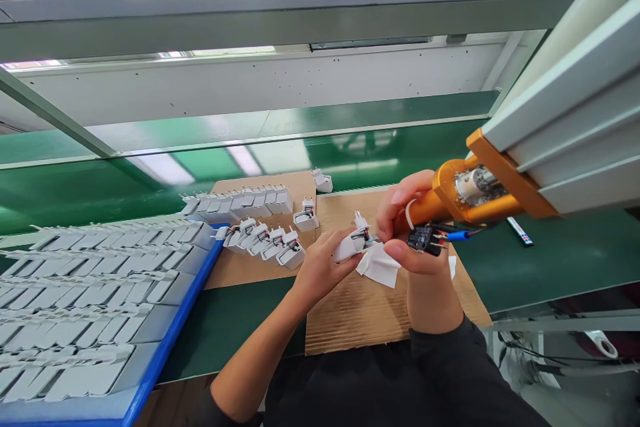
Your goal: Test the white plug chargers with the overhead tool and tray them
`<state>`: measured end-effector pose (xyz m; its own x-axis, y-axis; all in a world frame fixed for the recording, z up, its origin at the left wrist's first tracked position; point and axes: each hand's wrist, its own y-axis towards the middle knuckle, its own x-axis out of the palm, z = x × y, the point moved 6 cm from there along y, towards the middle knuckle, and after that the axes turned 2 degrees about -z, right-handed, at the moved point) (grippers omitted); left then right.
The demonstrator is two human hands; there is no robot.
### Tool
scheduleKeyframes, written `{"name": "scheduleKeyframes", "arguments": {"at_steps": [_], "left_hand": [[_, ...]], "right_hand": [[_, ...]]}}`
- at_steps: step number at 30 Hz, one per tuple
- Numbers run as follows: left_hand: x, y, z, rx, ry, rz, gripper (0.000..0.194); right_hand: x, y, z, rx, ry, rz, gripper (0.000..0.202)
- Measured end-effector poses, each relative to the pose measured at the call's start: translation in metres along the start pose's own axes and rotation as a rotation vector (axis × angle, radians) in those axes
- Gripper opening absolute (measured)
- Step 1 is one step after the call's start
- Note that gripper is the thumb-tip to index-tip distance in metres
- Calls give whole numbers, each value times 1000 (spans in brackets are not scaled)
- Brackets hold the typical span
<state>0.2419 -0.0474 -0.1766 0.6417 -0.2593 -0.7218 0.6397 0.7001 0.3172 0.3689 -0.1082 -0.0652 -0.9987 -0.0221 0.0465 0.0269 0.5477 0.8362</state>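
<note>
My left hand is closed around a white plug-in charger whose casing is partly open, showing small parts and wires inside. My right hand wraps round the orange nose of a large grey-and-orange tool that slants in from the upper right. On that nose sits a black switch with blue-sleeved wires, close to my right thumb. The tool's tip meets or nearly meets the charger's open end; my fingers hide the exact contact. Beneath both hands lies a crumpled white paper on cardboard.
Several open chargers stand left of my hands, with a row of closed ones behind. Two single chargers stand nearby. A blue tray packed with chargers fills the left. A marker-like stick lies right on the green bench.
</note>
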Motion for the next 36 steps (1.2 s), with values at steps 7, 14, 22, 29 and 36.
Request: {"name": "scheduleKeyframes", "arguments": {"at_steps": [7, 14, 22, 29, 36], "left_hand": [[-3, 1, 2, -16, -63, 5, 35], [17, -3, -13, -178, -480, -9, 40], [62, 0, -11, -285, -988, 121, 42], [60, 5, 9, -236, -1069, 182, 47], [66, 6, 11, -212, -1235, 215, 43]], "right_hand": [[1, 0, 0, 25, 61, -22, 44], [2, 1, -3, 35, 74, -31, 41], [9, 1, -4, 6, 78, -74, 39], [8, 0, -5, 19, 30, -78, 37], [6, -1, -5, 44, -2, -32, 35]]}}
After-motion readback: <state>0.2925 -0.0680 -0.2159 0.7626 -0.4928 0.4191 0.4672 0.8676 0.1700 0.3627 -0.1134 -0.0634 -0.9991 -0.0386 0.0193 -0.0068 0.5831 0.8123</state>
